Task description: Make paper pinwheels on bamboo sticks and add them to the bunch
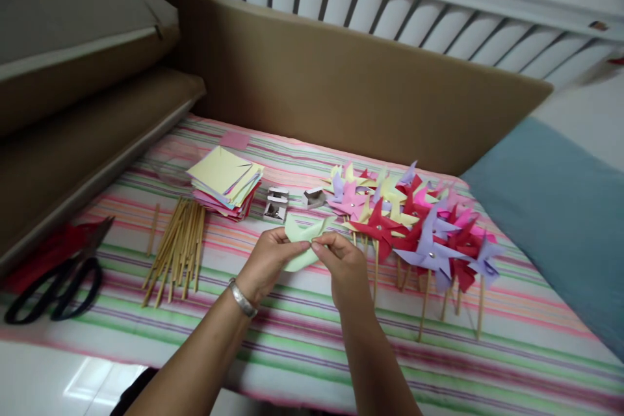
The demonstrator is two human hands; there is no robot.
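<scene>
Both my hands pinch a pale green paper square [303, 239] over the striped cloth, its corners folded inward. My left hand [267, 262], with a silver bracelet on the wrist, grips the paper's left side. My right hand [344, 264] pinches the folded corners at the centre. A pile of finished paper pinwheels [414, 224] on wooden sticks lies just to the right of my right hand. A stack of coloured paper squares [227, 182] and a bundle of wooden sticks [179, 247] lie to the left.
Two small metal boxes [277, 203] [314, 197] sit behind the hands. Black-handled scissors [58, 283] lie at the far left on red paper. A brown cardboard panel [351, 84] stands behind the striped cloth [312, 338]. A teal cushion [560, 214] lies right.
</scene>
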